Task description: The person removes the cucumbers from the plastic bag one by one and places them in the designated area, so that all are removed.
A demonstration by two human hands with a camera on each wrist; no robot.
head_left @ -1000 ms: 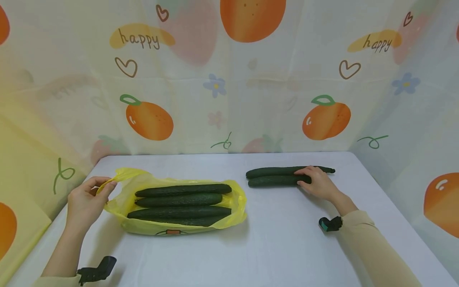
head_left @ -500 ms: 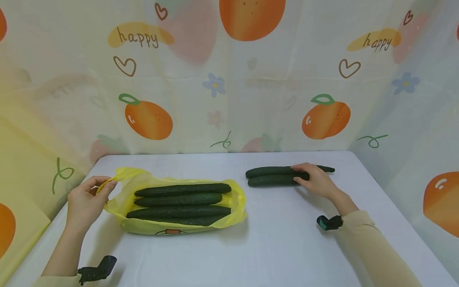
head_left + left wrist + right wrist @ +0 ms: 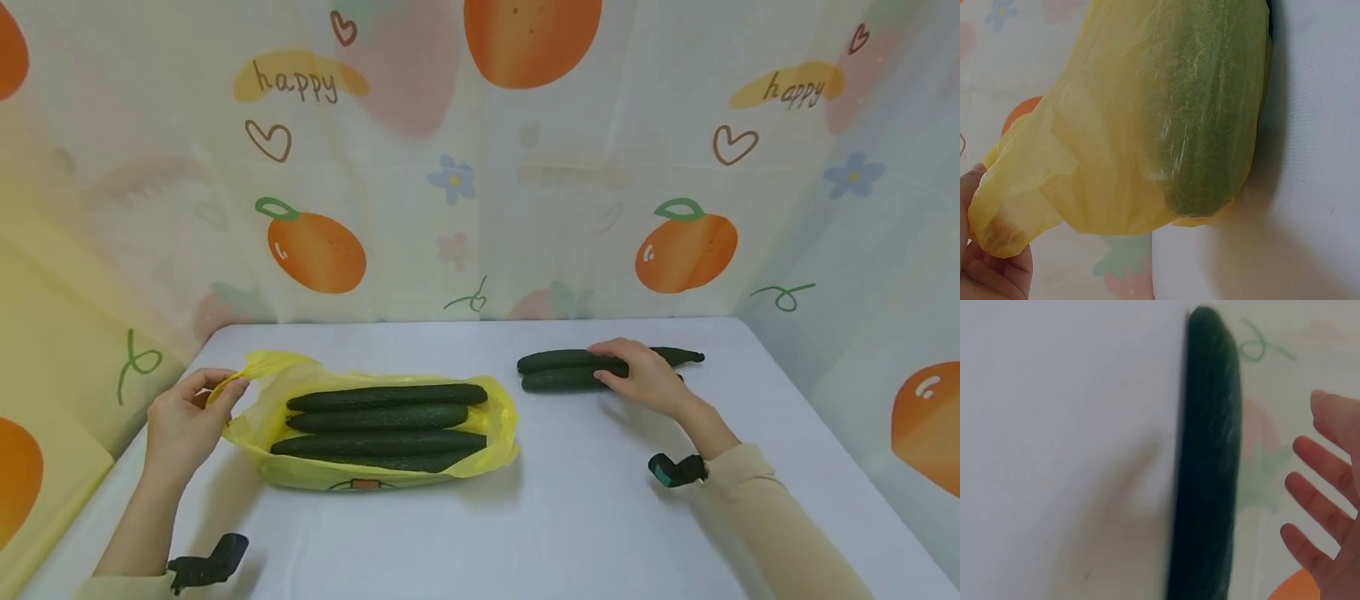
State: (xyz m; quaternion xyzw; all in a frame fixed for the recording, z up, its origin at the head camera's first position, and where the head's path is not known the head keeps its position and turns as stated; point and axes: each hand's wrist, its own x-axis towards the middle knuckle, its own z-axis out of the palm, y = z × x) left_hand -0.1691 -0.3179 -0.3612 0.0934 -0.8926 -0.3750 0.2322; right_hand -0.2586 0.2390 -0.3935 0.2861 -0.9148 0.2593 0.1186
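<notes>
My left hand point(image 3: 180, 425) pinches the left edge of a yellow plastic bag point(image 3: 300, 475) between thumb and fingers, pulling it out to the side. Several dark green cucumbers point(image 3: 386, 397) lie lengthwise in the bag. To its right, two more cucumbers lie side by side on the table, a back one point(image 3: 543, 361) and a front one point(image 3: 555, 381). My right hand point(image 3: 648, 379) is over their middle and hides part of both. In the right wrist view, its fingers point(image 3: 1319, 500) are spread and loosely bent, apart from the near cucumber point(image 3: 1210, 456).
A white-covered table point(image 3: 570, 500) bears everything. Behind and beside it hangs a pale curtain point(image 3: 540, 250) printed with oranges and hearts. A small black camera sits on each wrist, such as the left wrist camera point(image 3: 210, 562).
My right hand has slid leftward along the two cucumbers, showing more of the back one's right end. The left hand keeps its pinch on the bag; the cucumbers have stayed put.
</notes>
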